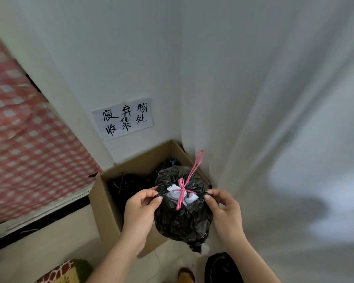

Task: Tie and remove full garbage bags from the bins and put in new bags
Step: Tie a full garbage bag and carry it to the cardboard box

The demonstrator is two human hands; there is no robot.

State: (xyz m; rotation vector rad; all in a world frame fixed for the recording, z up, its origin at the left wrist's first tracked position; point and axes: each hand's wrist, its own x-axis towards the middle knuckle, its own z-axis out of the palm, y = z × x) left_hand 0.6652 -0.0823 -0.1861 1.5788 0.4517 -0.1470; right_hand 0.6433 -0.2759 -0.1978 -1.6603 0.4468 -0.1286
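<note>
A full black garbage bag [182, 221] hangs in the air over the front right of an open cardboard box [104, 205]. A pink string [184, 186] is tied across its gathered mouth, with one long loop sticking up; white paper shows through the opening. My left hand [140, 211] pinches the bag's black rim on the left side. My right hand [223, 211] pinches the rim on the right side. More black bags [129, 184] lie inside the box.
The box stands in a corner between a white wall with a handwritten paper sign [123, 118] and a white curtain [274, 119]. A red checked cloth [29, 144] hangs at left. Another black bag [221, 268] and a patterned box [63, 272] sit near the bottom edge.
</note>
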